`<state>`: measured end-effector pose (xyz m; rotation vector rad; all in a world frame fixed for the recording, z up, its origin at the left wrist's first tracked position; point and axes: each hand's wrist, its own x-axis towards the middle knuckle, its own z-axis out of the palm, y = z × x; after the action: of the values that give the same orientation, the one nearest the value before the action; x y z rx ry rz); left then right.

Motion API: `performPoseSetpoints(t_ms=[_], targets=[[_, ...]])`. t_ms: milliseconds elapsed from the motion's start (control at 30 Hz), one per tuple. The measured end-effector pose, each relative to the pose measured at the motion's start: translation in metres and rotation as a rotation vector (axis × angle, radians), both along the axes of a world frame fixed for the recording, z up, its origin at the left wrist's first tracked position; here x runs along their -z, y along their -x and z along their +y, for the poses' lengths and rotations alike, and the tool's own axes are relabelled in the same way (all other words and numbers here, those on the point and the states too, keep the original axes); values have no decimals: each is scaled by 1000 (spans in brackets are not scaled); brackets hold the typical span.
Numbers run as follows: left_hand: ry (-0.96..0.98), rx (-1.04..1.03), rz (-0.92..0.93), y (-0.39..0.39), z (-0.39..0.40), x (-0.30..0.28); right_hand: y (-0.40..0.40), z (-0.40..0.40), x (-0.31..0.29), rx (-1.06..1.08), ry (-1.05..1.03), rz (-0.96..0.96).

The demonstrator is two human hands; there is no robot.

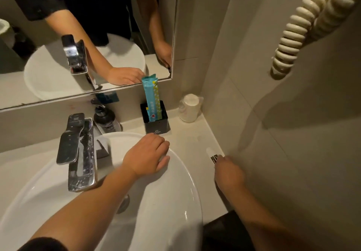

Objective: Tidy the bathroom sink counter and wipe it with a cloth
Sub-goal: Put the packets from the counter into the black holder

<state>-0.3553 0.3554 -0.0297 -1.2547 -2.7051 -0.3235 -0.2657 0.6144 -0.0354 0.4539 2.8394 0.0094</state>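
My left hand [147,154] rests spread on the white ceramic basin [181,202] rim for support while, right of it, my right hand [227,172] pinches a small white-and-black sachet [212,154] off the pale bench [187,139].

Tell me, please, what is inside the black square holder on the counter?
Inside the black holder a tall blue packet stands upright, leaning slightly left, with a smaller blue sachet in front of it. The holder's walls hide the lower ends and anything at the bottom.
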Motion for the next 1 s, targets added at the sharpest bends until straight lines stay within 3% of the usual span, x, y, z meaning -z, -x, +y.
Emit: performPoseSetpoints(t_ms=[133, 267, 367, 500, 633, 733, 1000], targets=[[25, -18, -16, -2, -1, -3, 6, -8, 1, 60, -18, -29], [27, -19, -25, -3, -1, -6, 19, 3, -8, 135, 193, -33], [-4, -19, -31, -3, -1, -6, 28, 7, -19, 182, 452, 62], [-31, -3, -16, -3, -2, -6, 61, -8, -64, 231, 998, 290], [-35, -6, -12, -2, -2, -4, 120, -46, -109, 51, 1199, 486], [-41, 2, -10, -1, -2, -1, 157, -77, -115, -55, 1177, 521], [-34, -13, -26, 3, -1, 7, 185, -105, -57, -178, 1000, 310]])
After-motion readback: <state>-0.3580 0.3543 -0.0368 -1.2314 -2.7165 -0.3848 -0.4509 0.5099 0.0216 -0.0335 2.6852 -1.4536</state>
